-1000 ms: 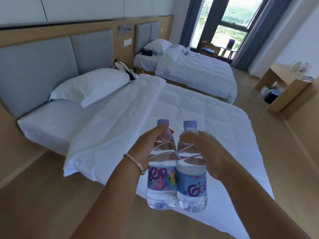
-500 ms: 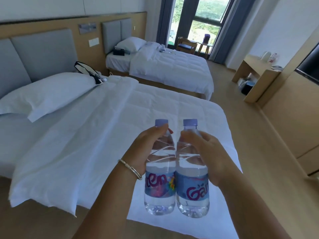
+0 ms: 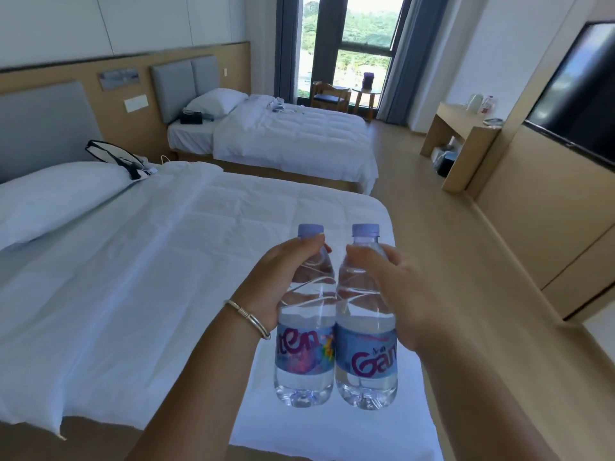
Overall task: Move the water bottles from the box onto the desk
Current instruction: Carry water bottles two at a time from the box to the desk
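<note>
Above the foot corner of the near bed (image 3: 159, 261), the left hand (image 3: 283, 281) grips one water bottle (image 3: 304, 344) and the right hand (image 3: 396, 287) grips the other bottle (image 3: 366, 347), both upright, touching side by side. The worktop (image 3: 466, 128) stands well apart by the window.

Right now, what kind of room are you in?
Most likely a hotel room: two matching white-made beds, a wall-mounted TV, and a desk with a kettle.
</note>
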